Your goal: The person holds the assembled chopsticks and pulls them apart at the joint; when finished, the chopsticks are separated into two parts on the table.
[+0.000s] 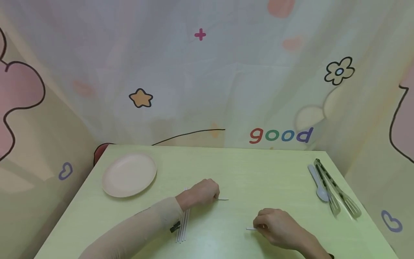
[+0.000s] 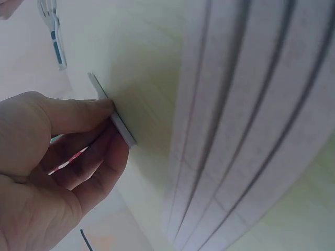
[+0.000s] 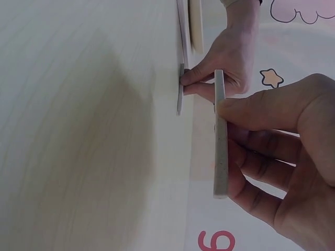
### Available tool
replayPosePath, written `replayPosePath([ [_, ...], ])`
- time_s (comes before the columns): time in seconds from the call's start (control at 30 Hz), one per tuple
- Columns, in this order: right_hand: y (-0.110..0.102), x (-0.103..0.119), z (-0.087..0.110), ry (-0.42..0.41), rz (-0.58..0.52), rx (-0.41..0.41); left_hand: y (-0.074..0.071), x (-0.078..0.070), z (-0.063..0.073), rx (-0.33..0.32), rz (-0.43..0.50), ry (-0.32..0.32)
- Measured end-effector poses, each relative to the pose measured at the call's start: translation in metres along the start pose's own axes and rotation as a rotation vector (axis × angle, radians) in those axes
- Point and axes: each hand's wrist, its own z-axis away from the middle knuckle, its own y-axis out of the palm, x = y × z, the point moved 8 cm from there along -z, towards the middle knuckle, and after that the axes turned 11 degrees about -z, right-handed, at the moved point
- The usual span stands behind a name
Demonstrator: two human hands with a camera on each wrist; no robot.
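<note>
My left hand (image 1: 201,192) pinches a short, thin white strip (image 2: 124,129) between thumb and fingers, close over the table. Several longer white strips (image 1: 182,230) lie side by side beneath my left forearm, partly covered by it; they loom large in the left wrist view. Nearer the front and to the right, my right hand (image 1: 280,228) holds a second short white strip (image 3: 221,162) by thumb and fingertips, raised off the tabletop in the right wrist view. That same view shows the left hand's strip farther off, low by the table surface.
A pale round plate (image 1: 129,176) sits at the back left of the light green table (image 1: 245,172). Along the right edge lie a pale spoon (image 1: 318,185) and metal tongs (image 1: 334,187) with slotted ends. Printed curtains (image 1: 207,90) stand around the back and sides.
</note>
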Motion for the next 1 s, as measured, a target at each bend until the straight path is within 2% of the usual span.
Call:
replayPosePath([
  [0.23, 0.0013, -0.0038, 0.0008, 0.054, -0.039, 0.051, -0.0008, -0.0004, -0.0001, 0.008, -0.004, -0.015],
  [0.6, 0.0024, -0.001, 0.0048, 0.017, -0.04, 0.04, 0.0058, -0.0008, 0.0005, 0.052, 0.014, -0.04],
  [0.87, 0.0052, -0.0016, 0.0037, 0.009, -0.057, 0.055, -0.0017, -0.0042, 0.0027, -0.003, 0.012, -0.01],
  [1.0, 0.0086, -0.0006, 0.0029, 0.0, -0.06, 0.055, 0.0002, -0.0025, 0.0046, 0.0, 0.007, -0.019],
])
